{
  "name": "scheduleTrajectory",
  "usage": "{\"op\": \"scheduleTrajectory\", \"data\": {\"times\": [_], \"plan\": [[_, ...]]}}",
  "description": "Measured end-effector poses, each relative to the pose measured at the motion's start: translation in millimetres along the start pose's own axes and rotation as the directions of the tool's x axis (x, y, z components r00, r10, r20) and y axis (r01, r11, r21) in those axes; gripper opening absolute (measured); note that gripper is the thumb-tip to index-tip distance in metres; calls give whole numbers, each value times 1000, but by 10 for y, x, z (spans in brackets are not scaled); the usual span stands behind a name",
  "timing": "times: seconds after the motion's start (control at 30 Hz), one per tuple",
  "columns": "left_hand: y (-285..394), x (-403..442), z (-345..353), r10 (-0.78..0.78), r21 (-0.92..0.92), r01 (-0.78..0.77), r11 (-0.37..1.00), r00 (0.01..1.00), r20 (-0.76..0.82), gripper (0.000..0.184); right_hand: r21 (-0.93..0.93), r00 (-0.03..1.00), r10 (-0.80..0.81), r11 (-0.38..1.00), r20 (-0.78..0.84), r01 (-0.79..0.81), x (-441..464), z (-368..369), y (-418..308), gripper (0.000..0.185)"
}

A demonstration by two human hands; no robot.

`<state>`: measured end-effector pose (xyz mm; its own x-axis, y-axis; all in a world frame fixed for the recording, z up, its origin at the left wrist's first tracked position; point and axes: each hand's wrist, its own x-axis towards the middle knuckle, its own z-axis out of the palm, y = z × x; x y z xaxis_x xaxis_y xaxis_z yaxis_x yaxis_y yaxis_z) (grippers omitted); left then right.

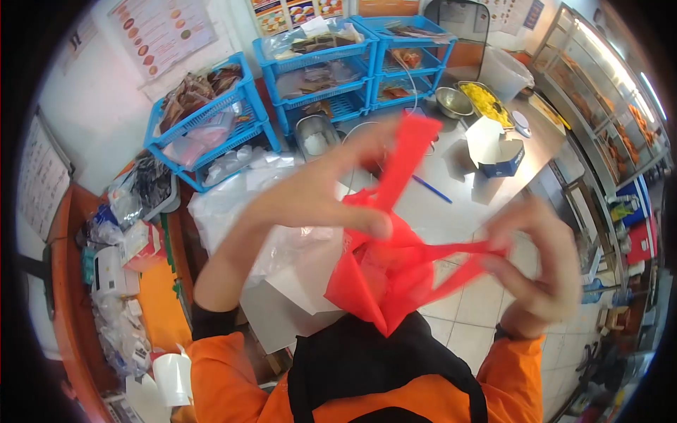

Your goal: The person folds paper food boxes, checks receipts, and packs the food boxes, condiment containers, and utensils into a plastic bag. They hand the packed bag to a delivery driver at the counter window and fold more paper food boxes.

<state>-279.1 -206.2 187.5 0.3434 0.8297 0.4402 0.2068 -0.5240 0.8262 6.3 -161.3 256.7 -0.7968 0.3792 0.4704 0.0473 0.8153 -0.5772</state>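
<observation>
A bright red plastic bag (384, 271) hangs in front of my apron, between my two hands. One of its handles rises through my left hand (331, 187), whose thumb presses against the red plastic. My right hand (539, 261), a little blurred, pinches the other handle, stretched out to the right. White card flaps (310, 278) stand just left of the bag, beside clear plastic bags (233, 204). What the bag holds is hidden.
Blue tiered racks (317, 70) with packets stand at the back. On the metal counter are an open blue-and-white box (497, 151), a blue pen (431, 189), a metal bowl (455, 103) and a tray of yellow food (485, 104). A glass display case (599, 99) is at right.
</observation>
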Motion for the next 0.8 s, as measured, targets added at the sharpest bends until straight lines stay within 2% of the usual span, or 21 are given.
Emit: {"op": "scheduleTrajectory", "data": {"times": [0.07, 0.1, 0.13, 0.17, 0.2, 0.23, 0.27, 0.3, 0.37, 0.4, 0.43, 0.47, 0.53, 0.57, 0.6, 0.63, 0.67, 0.7, 0.73, 0.77, 0.8], "plan": [[-161, 57, 291, -108, 13, 110, 994, 946, 304, 66, 48, 980, -138, 990, 141, 133, 424, 251, 43, 34], [-163, 65, 412, -98, 10, 100, 995, 945, 311, 66, 55, 966, -258, 965, 11, 257, 610, 439, 170, 34], [-158, 53, 532, -213, -41, 232, 972, 939, 271, 58, 49, 923, -369, 925, -114, 376, 692, 596, 323, 34], [-157, 43, 591, -330, -97, 360, 928, 914, 236, 51, 45, 925, -363, 928, -111, 370, 618, 651, 400, 34], [-121, 55, 560, -325, -98, 355, 930, 916, 237, 51, 252, 989, -84, 961, -122, 112, 502, 682, 448, 35], [-46, 71, 494, -453, -172, 477, 862, 877, 160, 44, 444, 979, 193, 885, -70, -142, 385, 706, 510, 36], [1, 80, 447, -578, -258, 579, 773, 811, 89, 37, 513, 961, 276, 819, 37, -255, 244, 710, 612, 36], [11, 66, 448, -587, -364, 538, 760, 809, -30, 31, 566, 926, 346, 738, 152, -368, 102, 737, 715, 35], [42, 68, 298, -673, -351, 636, 688, 739, 20, 30, 668, 915, 379, 718, -137, -197, -118, 905, 872, 29], [36, 58, 235, -753, -329, 731, 597, 653, 85, 29, 671, 917, 380, 713, -122, -206, -172, 885, 883, 29], [1, 76, 179, -734, -409, 738, 537, 647, 204, 27, 211, 974, -17, 975, -228, 66, -187, 835, 855, 26], [-69, 54, 185, -738, -418, 737, 531, 645, 198, 27, -294, 900, -419, 881, -121, 371, -153, 782, 826, 25], [-241, 23, 216, -473, -307, 554, 774, 828, 301, 21, -243, 623, -782, 606, -9, 757, 56, 918, 711, 22], [-57, 83, 187, -392, -236, 486, 842, 850, 353, 11, -344, 487, -864, 500, -128, 795, 149, 1037, 792, 22], [-3, 84, 180, -392, -238, 487, 840, 849, 354, 11, -342, 490, -862, 503, -129, 794, 220, 1143, 831, 22], [31, 59, 167, -283, 49, 283, 958, 897, 339, 11, 249, 793, -352, 818, -498, 519, 285, 1236, 862, 26], [42, 29, 179, -167, 330, 43, 943, 919, 357, 16, 816, 858, 335, 558, -388, 151, 343, 1267, 909, 29], [-37, -39, 267, 120, 661, -283, 695, 952, 282, 23, 818, 860, 336, 555, -383, 148, 387, 1193, 1012, 29], [-69, -91, 309, 115, 663, -275, 696, 954, 275, 23, 717, 997, 75, 694, 6, -57, 421, 1066, 1152, 32], [-87, -145, 341, 189, 790, -370, 490, 929, 317, 18, 521, 888, -114, 839, 446, -155, 455, 975, 1263, 35], [-101, -172, 355, 245, 868, -431, 246, 894, 374, 13, 527, 882, -123, 836, 454, -154, 518, 910, 1305, 35]]}}
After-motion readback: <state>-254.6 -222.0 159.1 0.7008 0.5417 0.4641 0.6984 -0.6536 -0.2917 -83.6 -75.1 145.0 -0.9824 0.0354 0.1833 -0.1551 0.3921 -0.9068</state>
